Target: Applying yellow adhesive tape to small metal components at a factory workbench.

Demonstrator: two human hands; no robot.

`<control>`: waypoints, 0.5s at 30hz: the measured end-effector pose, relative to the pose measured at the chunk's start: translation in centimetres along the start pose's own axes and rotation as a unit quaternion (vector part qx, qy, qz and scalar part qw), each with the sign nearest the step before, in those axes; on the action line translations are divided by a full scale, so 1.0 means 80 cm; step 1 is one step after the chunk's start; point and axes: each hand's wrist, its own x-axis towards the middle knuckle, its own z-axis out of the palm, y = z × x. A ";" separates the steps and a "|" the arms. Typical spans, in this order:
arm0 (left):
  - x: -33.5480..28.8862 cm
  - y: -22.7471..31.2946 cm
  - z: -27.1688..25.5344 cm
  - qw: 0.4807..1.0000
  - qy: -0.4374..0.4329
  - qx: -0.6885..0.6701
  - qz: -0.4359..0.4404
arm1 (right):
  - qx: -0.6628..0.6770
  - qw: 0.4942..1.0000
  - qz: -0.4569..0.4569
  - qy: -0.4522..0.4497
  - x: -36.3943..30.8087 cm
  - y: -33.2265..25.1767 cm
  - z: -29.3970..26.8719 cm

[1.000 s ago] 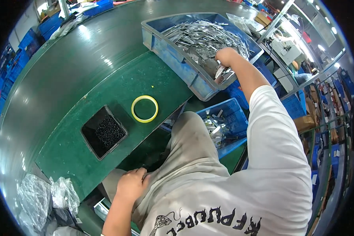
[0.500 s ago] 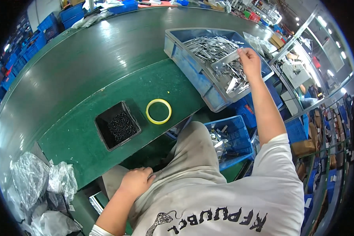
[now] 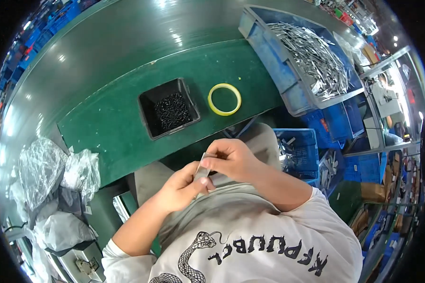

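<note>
Above my lap, both hands meet on a flat silvery metal strip (image 3: 202, 174). My left hand (image 3: 182, 187) pinches its lower end between thumb and fingers. My right hand (image 3: 231, 160) grips the upper end, thumb on the face of the strip. Fingers cover part of the piece. On the green bench in front sits a black square tray (image 3: 148, 123) with many small black parts (image 3: 174, 111), possibly screws. Just right of the tray lies a roll of yellow tape (image 3: 237, 101).
A big blue bin (image 3: 281, 78) full of metal strips (image 3: 311, 54) stands at the bench's right. Below it is a blue basket (image 3: 311, 151) with loose metal pieces. Clear plastic bags (image 3: 40, 174) lie at the left. A green bench top (image 3: 113, 137) edges my lap.
My right hand has come back from the blue bin to my lap with a metal strip. My left hand has risen from my leg and now grips it too. The view has shifted.
</note>
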 end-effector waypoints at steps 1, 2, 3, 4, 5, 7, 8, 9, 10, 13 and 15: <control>-0.002 -0.002 0.003 1.000 0.009 0.001 -0.027 | 0.002 1.000 0.001 -0.003 0.005 0.002 -0.001; -0.004 -0.003 0.004 1.000 0.016 -0.001 -0.026 | -0.133 0.982 -0.128 0.036 0.014 -0.004 -0.007; -0.005 -0.005 0.004 0.998 0.049 -0.008 -0.050 | -0.263 0.927 -0.256 0.072 0.024 -0.012 -0.014; -0.006 -0.008 0.003 0.994 0.081 -0.015 -0.074 | -0.307 0.910 -0.245 0.135 0.027 -0.029 -0.024; -0.007 -0.009 0.003 0.994 0.086 -0.017 -0.069 | -0.383 0.872 -0.242 0.185 0.040 -0.034 -0.036; -0.002 -0.008 0.001 0.988 0.130 -0.037 -0.069 | -0.556 0.761 -0.253 0.217 0.061 -0.014 -0.066; 0.001 -0.009 0.001 0.981 0.163 -0.057 -0.085 | -0.559 0.760 -0.256 0.213 0.064 -0.003 -0.069; 0.001 -0.007 0.002 0.981 0.165 -0.060 -0.082 | -0.570 0.761 -0.236 0.199 0.061 0.008 -0.069; 0.000 -0.004 0.003 0.979 0.182 -0.048 -0.081 | -0.581 0.763 -0.215 0.184 0.058 0.014 -0.068; -0.002 -0.003 0.007 0.975 0.219 -0.009 -0.048 | -0.557 0.782 -0.218 0.174 0.045 0.026 -0.067; -0.003 -0.006 0.004 0.971 0.236 0.022 -0.022 | -0.536 0.792 -0.242 0.166 0.034 0.027 -0.060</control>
